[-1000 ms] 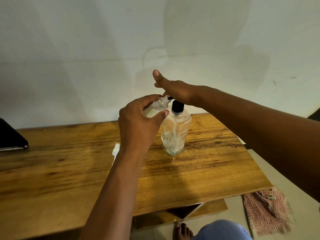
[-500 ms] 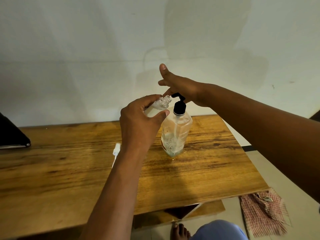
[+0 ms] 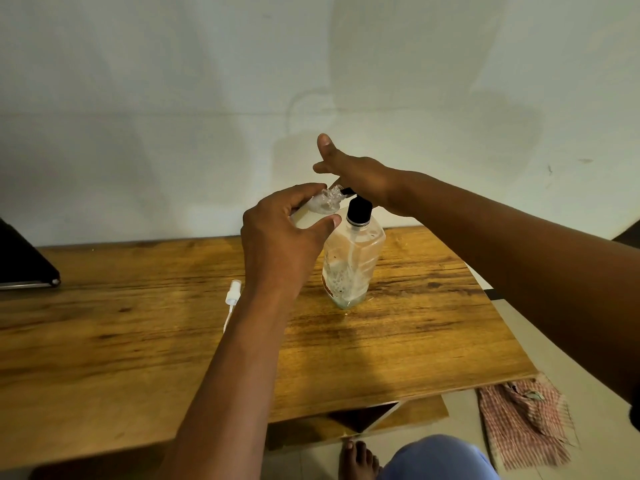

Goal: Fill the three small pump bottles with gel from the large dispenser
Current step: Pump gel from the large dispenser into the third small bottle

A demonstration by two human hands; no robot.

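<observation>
The large clear dispenser (image 3: 353, 261) with a black pump head stands upright on the wooden table (image 3: 415, 334), a little gel at its bottom. My right hand (image 3: 353, 171) lies flat on the pump head, fingers stretched out. My left hand (image 3: 280, 244) grips a small clear bottle (image 3: 320, 204), tilted, its open neck right at the black spout. A white pump cap with its tube (image 3: 231, 299) lies on the table beside my left wrist. No other small bottles show.
A dark flat object (image 3: 24, 261) rests at the table's left edge. The wall stands right behind the table. A checked cloth (image 3: 523, 427) lies on the floor at the right, and my foot and knee show below the table's front edge.
My right hand rose off the pump head half a second ago, letting the pump come up, and now sits lower on it again. The small bottle stays at the spout.
</observation>
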